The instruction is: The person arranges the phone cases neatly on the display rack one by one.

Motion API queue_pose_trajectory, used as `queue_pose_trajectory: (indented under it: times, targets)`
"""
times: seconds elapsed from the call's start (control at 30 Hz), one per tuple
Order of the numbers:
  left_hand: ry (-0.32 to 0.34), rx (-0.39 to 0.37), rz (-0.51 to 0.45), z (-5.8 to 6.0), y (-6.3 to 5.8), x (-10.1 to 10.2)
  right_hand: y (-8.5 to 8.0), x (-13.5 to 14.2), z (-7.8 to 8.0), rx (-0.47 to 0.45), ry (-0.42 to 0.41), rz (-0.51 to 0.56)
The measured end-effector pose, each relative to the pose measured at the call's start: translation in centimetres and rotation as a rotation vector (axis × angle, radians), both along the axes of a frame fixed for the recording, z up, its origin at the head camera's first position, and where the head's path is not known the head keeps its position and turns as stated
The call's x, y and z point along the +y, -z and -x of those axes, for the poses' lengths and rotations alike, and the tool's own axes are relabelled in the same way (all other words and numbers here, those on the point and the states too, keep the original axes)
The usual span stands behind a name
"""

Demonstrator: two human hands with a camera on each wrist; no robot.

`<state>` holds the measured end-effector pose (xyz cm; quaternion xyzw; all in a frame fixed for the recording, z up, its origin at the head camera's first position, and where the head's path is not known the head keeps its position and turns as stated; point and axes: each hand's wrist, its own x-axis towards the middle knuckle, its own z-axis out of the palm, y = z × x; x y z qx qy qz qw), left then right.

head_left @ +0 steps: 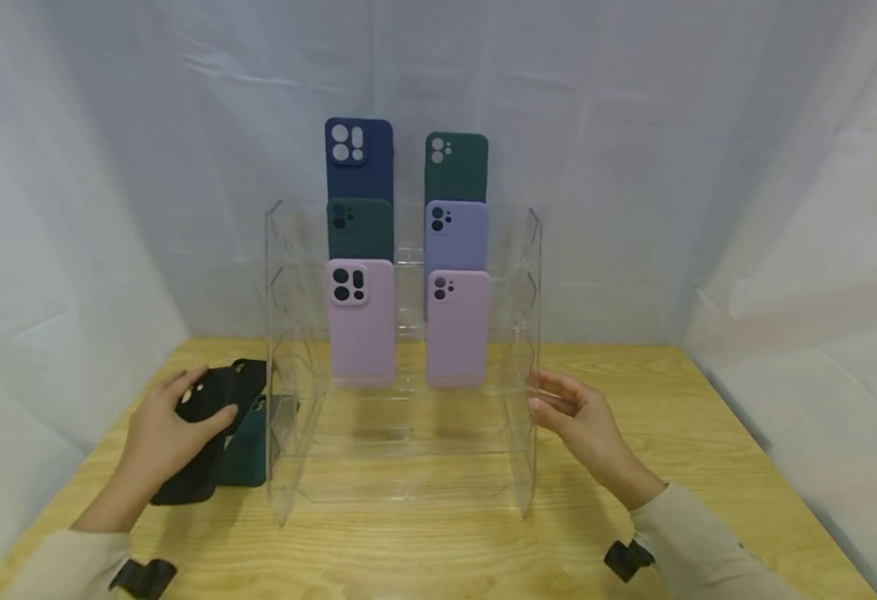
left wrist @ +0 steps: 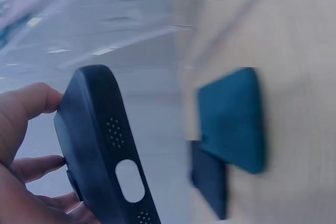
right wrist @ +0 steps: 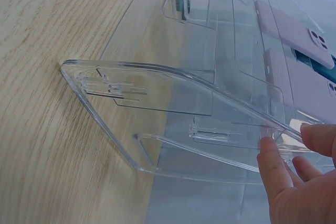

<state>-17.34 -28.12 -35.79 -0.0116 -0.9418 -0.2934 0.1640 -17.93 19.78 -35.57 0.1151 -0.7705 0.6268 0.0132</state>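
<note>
The left hand (head_left: 171, 427) clamps a black phone case (head_left: 192, 473) over the table's (head_left: 408, 554) left edge. Beside it lie a teal case (head_left: 245, 454) and another black case (head_left: 253, 379), crowded by the clear stand (head_left: 408, 454) holding six cases (head_left: 363, 342). The right hand (head_left: 587, 425), fingers and thumb apart, is at its right panel.

Wore long, plain beige sleeves (head_left: 697, 542), with a small, angular black device (head_left: 143, 577) by each cuff (head_left: 648, 504); showed bare fingers (right wrist: 275, 169).
</note>
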Motion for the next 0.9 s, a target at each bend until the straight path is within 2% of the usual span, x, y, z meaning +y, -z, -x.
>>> queue_pose_trajectory:
  times: [0.17, 0.3, 0.5, 0.67, 0.8, 0.9]
  targets:
    - [-0.019, 0.119, -0.057, -0.5, -3.1, 0.8, 0.1, -0.1, -0.1, -0.003, 0.006, 0.002]
    - [-0.02, 0.203, -0.133, -1.2, -5.2, 2.2, 0.5, -0.2, -0.2, -0.017, 0.007, 0.001]
    - [0.022, 0.481, -0.201, -1.8, -7.5, 5.6, 0.7, -0.2, -0.1, -0.015, -0.011, -0.001]
    - [0.127, 0.673, -0.26, -1.3, -8.4, 9.5, 0.4, 0.0, -0.2, 0.006, -0.003, -0.015]
    - [0.183, 0.756, -0.289, -0.6, -8.3, 12.8, 0.1, 0.0, -0.1, 0.016, -0.004, -0.017]
    - [0.188, 0.785, -0.246, 0.0, -7.5, 15.0, 0.1, -0.1, -0.1, 0.01, 0.004, -0.015]
